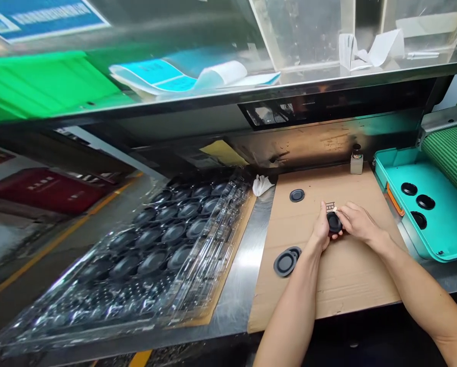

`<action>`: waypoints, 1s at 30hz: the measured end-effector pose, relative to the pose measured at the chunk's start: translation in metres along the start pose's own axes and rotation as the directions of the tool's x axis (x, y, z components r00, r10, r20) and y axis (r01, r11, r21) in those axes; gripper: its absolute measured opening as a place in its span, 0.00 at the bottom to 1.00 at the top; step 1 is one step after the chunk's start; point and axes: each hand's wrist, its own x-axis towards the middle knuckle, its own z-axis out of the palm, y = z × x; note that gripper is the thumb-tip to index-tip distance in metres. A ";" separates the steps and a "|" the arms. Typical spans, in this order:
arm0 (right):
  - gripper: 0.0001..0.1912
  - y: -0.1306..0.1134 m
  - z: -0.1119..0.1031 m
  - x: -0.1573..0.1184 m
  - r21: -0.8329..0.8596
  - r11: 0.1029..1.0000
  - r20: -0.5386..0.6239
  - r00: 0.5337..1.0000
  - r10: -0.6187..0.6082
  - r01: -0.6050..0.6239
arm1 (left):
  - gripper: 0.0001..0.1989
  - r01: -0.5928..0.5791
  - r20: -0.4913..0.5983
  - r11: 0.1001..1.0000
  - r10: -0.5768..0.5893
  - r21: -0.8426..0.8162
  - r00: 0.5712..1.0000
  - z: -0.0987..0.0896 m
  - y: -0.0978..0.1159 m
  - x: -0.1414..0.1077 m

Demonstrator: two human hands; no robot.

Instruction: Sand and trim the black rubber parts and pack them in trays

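Observation:
Above a cardboard sheet [351, 285], my left hand [322, 229] is wrapped round a round black part [334, 223]. My right hand [354, 220] pinches a small white thing [336, 209] at the upper edge of that part; what it is cannot be made out. On the cardboard, a single black disc [297, 195] lies up and to the left of my hands. Nearer to my left forearm, a larger black disc [285, 263] rests partly over another one.
A clear plastic tray [209, 270] with several black discs stands left. At right are a teal bin [446, 224] holding black discs and a green mesh belt [452, 158]. A small bottle [356, 161] and a crumpled white cloth [261, 185] sit behind. A metal shelf [308, 81] hangs above.

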 end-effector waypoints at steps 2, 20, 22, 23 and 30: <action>0.13 -0.004 0.001 -0.001 -0.093 0.996 0.040 0.999 0.000 0.004 | 0.40 -0.001 -0.049 0.996 0.006 0.091 0.999 0.002 -0.004 0.000; 0.12 -0.005 -0.008 0.003 -0.122 0.991 0.140 0.987 0.079 -0.061 | 0.40 -0.081 -0.061 0.947 0.105 0.311 0.993 0.007 -0.007 -0.011; 0.12 -0.004 -0.008 0.003 -0.103 0.994 0.117 0.991 0.058 -0.046 | 0.39 -0.098 -0.067 0.943 0.126 0.316 0.990 0.008 -0.007 -0.012; 0.13 -0.004 -0.008 0.003 -0.094 0.994 0.117 0.991 0.061 -0.050 | 0.39 -0.108 -0.064 0.945 0.134 0.309 0.989 0.008 -0.007 -0.012; 0.12 -0.006 -0.013 0.001 -0.096 0.993 0.108 0.991 0.083 -0.073 | 0.36 -0.151 -0.043 0.941 0.172 0.302 0.984 0.004 -0.014 -0.007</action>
